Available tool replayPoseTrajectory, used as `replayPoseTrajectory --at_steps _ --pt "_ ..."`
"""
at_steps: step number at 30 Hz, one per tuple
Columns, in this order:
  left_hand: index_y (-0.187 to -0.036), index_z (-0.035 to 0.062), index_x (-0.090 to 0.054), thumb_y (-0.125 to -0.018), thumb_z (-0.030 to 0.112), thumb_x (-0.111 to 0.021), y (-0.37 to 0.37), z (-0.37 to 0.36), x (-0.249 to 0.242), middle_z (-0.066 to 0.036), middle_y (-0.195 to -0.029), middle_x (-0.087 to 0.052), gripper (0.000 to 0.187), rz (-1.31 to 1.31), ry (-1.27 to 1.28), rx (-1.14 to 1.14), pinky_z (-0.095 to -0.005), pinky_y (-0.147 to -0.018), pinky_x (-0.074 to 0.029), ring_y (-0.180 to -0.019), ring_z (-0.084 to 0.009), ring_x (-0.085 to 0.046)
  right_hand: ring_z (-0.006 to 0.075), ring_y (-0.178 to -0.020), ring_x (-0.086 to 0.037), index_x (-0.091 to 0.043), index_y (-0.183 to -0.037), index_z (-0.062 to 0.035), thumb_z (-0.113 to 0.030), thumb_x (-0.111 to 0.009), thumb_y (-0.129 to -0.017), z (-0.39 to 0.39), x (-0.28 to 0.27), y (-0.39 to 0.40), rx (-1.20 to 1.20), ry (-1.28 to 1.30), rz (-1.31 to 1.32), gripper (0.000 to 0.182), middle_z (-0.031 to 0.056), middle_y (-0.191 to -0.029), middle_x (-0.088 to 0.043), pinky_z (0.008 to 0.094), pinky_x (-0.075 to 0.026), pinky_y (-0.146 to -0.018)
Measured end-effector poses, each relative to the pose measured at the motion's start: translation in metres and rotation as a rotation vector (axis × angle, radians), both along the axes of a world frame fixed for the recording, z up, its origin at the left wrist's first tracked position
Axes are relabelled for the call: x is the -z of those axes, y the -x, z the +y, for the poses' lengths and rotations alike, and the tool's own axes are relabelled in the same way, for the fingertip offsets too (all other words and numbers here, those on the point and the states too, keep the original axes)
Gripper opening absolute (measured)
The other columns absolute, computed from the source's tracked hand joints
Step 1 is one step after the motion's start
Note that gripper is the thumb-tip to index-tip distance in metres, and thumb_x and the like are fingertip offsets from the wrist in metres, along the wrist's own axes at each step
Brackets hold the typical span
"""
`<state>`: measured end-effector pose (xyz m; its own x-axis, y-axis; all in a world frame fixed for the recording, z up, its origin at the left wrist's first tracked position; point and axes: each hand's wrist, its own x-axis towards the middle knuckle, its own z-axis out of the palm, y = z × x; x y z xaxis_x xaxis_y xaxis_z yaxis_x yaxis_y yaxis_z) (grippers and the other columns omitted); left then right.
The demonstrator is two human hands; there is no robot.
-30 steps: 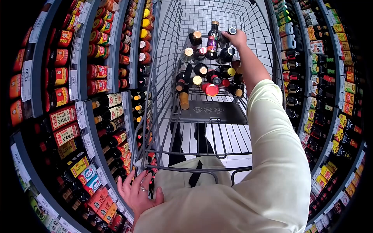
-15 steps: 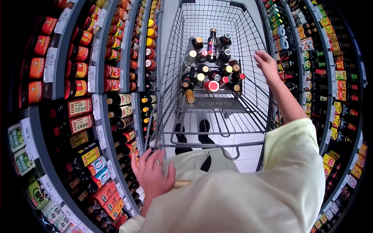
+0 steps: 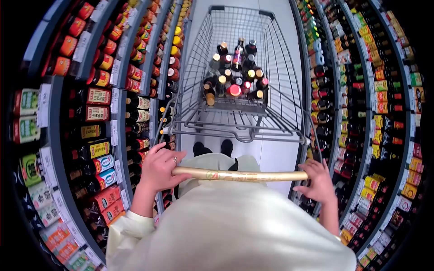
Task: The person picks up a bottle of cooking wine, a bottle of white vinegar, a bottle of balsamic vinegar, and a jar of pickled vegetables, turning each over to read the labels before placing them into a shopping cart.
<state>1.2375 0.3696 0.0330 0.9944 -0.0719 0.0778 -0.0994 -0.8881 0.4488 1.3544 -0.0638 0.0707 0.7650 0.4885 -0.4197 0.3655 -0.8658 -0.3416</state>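
A shopping cart (image 3: 296, 86) of grey wire stands in front of me, with its gold handle (image 3: 244, 175) running across my body. My left hand (image 3: 159, 168), with a ring on one finger, is closed around the handle's left end, thumb beneath it. At the right end, my right hand (image 3: 318, 179) curls over the bar. Several dark bottles stand grouped in the cart's basket, among them a red-capped bottle (image 3: 234, 91) and a gold-capped bottle (image 3: 210, 98) at the near side.
Shelves with several jars (image 3: 101, 76) and boxes (image 3: 98, 95) rise close on the left. More shelves with packed bottles (image 3: 320, 118) line the right. White floor (image 3: 276, 156) shows between them, and my dark shoes (image 3: 227, 147) are under the cart's near end.
My right hand has come back from above the cart's right side to the handle. My left hand has settled on the handle's left end. The whole handle now shows.
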Motion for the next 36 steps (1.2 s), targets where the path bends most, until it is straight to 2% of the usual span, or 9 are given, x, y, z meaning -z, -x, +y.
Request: replayPoseTrajectory --at_steps 1,3,5,7,10,14,17,34,36 --pt "-0.099 0.0087 -0.069 -0.063 0.043 -0.078 0.003 0.003 -0.002 -0.004 -0.078 -0.064 0.051 0.032 -0.049 0.066 -0.0403 -0.089 -0.047 -0.077 -0.0219 -0.062 0.0309 -0.113 -0.056 -0.067 -0.101 -0.0086 -0.03 -0.081 -0.061 0.0 0.008 0.005 -0.012 -0.002 -0.121 0.048 0.0116 -0.105 -0.066 0.0532 -0.033 -0.104" --pt "-0.098 0.0095 -0.07 -0.06 0.046 -0.079 0.008 0.005 -0.004 -0.003 -0.072 -0.062 0.054 0.044 -0.133 0.085 -0.0391 -0.088 -0.047 -0.073 -0.0214 -0.062 0.0299 -0.084 -0.061 -0.063 -0.08 -0.0058 -0.018 -0.075 -0.065 -0.015 0.047 0.011 0.0 -0.073 -0.407 0.023 0.0108 -0.081 -0.063 0.0431 -0.047 -0.078" --pt "-0.096 0.0112 -0.07 -0.059 0.047 -0.08 0.009 0.005 0.003 -0.001 -0.062 -0.057 0.052 0.12 -0.18 0.104 -0.0362 -0.085 -0.048 -0.067 -0.02 -0.062 0.0319 -0.062 -0.053 -0.052 -0.062 -0.0073 -0.012 -0.071 -0.067 -0.014 0.065 0.011 -0.022 -0.112 -0.704 0.021 0.0095 -0.063 -0.052 0.0411 -0.043 -0.057" --pt "-0.093 0.0128 -0.072 -0.059 0.039 -0.079 0.012 0.006 0.018 0.0 -0.06 -0.058 0.044 0.052 -0.218 0.04 -0.0331 -0.081 -0.048 -0.064 -0.0194 -0.062 0.0316 -0.055 -0.047 -0.042 -0.056 -0.0083 -0.012 -0.071 -0.067 -0.01 0.073 0.012 0.018 -0.136 -0.874 0.032 0.0102 -0.057 -0.044 0.0418 -0.039 -0.051" --pt "-0.079 0.0144 -0.069 -0.057 0.02 -0.07 0.011 0.003 0.02 0.0 -0.059 -0.058 0.022 -0.014 -0.253 -0.011 -0.0329 -0.076 -0.049 -0.061 -0.0187 -0.061 0.0312 -0.055 -0.047 -0.043 -0.055 -0.0069 -0.014 -0.071 -0.066 -0.009 0.077 0.01 0.039 -0.136 -0.896 0.031 0.0102 -0.056 -0.044 0.0403 -0.04 -0.052" --pt "-0.069 0.0151 -0.065 -0.062 0.017 -0.068 0.004 -0.001 0.022 -0.001 -0.058 -0.059 0.007 -0.003 -0.312 -0.044 -0.033 -0.076 -0.049 -0.06 -0.0216 -0.06 0.0312 -0.057 -0.049 -0.043 -0.055 -0.0069 -0.016 -0.07 -0.066 -0.009 0.079 0.0 0.048 -0.11 -0.914 0.031 0.0104 -0.058 -0.046 0.0411 -0.041 -0.053" --pt "-0.064 0.0131 -0.061 -0.056 0.013 -0.067 -0.003 -0.004 0.031 -0.004 -0.058 -0.06 0.01 -0.113 -0.252 -0.115 -0.035 -0.08 -0.048 -0.061 -0.0237 -0.06 0.0311 -0.059 -0.05 -0.043 -0.055 -0.007 -0.017 -0.07 -0.067 -0.006 0.077 -0.01 0.043 -0.084 -0.922 0.031 0.0103 -0.059 -0.048 0.0411 -0.041 -0.053" --pt "-0.067 0.014 -0.063 -0.057 0.014 -0.067 -0.058 0.013 0.036 -0.004 -0.059 -0.059 0.01 -0.272 -0.256 -0.101 -0.0339 -0.076 -0.05 -0.061 -0.022 -0.062 0.0285 -0.059 -0.051 -0.048 -0.058 -0.0074 -0.016 -0.071 -0.069 0.011 0.074 -0.059 0.047 -0.04 -0.9 0.027 0.0077 -0.061 -0.051 0.0398 -0.042 -0.052" --pt "-0.067 0.013 -0.066 -0.062 0.016 -0.069 -0.065 0.016 0.033 -0.004 -0.06 -0.06 0.007 -0.196 -0.251 -0.117 -0.0349 -0.076 -0.05 -0.063 -0.0231 -0.061 0.0287 -0.06 -0.051 -0.047 -0.058 -0.0073 -0.017 -0.071 -0.069 0.015 0.071 -0.066 0.041 -0.04 -0.876 0.027 0.0079 -0.061 -0.051 0.0402 -0.042 -0.052"
